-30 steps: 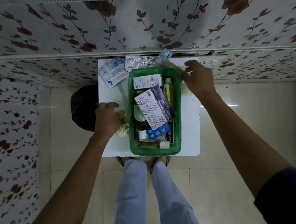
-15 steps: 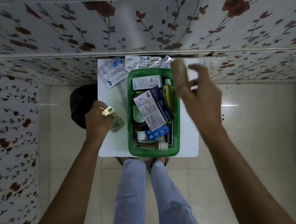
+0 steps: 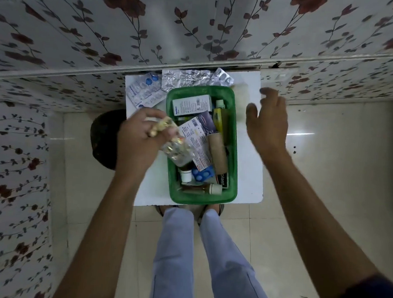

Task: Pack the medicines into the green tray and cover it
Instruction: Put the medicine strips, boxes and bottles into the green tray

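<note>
Brown roll [image 3: 218,154] that was in the right hand [image 3: 268,123] half a second ago now lies inside the green tray [image 3: 235,151], right side; that hand has lifted clear over the desk [image 3: 253,87], fingers spread, holding nothing. Left hand [image 3: 140,140] has swung from the desk to the tray's left rim, fingers closed on a clear packet of yellow capsules [image 3: 176,147] – likely next in; foil strips [image 3: 186,78] wait unpacked behind the tray, no cover in view
</note>
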`<state>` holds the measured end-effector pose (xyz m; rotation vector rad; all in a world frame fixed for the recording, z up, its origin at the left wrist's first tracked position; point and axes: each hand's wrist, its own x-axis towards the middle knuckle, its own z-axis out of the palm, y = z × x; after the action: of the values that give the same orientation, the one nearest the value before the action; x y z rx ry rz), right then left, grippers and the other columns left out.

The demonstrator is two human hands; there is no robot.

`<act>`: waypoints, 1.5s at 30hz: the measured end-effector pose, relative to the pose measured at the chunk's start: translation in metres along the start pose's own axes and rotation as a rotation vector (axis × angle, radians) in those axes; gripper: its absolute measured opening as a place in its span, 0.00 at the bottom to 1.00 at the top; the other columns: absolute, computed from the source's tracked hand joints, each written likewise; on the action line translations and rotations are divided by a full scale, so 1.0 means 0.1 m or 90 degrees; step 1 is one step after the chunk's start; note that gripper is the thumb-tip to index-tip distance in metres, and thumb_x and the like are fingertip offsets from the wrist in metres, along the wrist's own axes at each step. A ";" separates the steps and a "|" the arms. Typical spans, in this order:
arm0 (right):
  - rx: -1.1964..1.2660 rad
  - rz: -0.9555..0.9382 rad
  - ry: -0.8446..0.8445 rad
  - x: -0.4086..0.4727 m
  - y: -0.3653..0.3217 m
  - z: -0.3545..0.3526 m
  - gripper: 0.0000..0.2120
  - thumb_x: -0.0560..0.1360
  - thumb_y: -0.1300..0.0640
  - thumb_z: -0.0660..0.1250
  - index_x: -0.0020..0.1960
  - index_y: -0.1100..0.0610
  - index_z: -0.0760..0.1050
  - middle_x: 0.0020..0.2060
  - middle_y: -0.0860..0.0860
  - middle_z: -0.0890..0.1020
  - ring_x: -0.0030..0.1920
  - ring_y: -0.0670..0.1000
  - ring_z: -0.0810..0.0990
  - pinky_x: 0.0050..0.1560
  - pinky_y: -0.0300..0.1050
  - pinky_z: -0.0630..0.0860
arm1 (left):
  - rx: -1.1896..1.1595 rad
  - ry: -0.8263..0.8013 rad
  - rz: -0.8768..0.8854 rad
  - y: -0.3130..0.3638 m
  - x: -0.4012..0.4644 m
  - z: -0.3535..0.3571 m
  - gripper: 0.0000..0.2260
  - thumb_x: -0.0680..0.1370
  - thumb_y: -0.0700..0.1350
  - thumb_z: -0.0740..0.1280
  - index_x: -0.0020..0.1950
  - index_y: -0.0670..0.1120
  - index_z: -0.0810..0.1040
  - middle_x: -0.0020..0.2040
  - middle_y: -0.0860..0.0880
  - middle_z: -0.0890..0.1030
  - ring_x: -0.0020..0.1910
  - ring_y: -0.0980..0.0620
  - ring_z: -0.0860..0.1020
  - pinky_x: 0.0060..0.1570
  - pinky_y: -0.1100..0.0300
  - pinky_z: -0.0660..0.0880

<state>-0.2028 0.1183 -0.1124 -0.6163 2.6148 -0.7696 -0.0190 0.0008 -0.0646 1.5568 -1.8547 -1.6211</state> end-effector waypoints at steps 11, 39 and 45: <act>-0.105 0.118 -0.206 0.50 0.18 0.40 0.23 0.71 0.59 0.68 0.62 0.65 0.65 0.58 0.64 0.76 0.59 0.64 0.74 0.53 0.51 0.73 | 0.414 -0.182 0.220 -0.40 -0.25 0.74 0.11 0.71 0.39 0.70 0.52 0.40 0.79 0.50 0.40 0.78 0.50 0.41 0.77 0.48 0.46 0.77; -0.010 -0.234 -0.006 0.57 -0.23 0.03 0.12 0.73 0.65 0.62 0.51 0.60 0.82 0.46 0.57 0.86 0.43 0.56 0.84 0.48 0.42 0.76 | 0.231 0.151 0.131 -0.41 0.69 -0.02 0.11 0.77 0.40 0.60 0.58 0.40 0.76 0.57 0.39 0.78 0.56 0.43 0.76 0.53 0.58 0.69; -0.213 -0.471 -0.159 1.01 -0.02 0.27 0.13 0.72 0.65 0.63 0.55 0.60 0.79 0.47 0.62 0.85 0.42 0.61 0.83 0.44 0.50 0.79 | 0.434 0.055 0.151 -0.59 1.23 -0.02 0.14 0.76 0.40 0.62 0.59 0.36 0.72 0.64 0.34 0.72 0.63 0.36 0.70 0.61 0.47 0.69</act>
<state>-0.2759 0.0555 -0.1532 -1.7061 2.2720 -0.3848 -0.0363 -0.0884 -0.1667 1.5010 -2.5805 -0.8378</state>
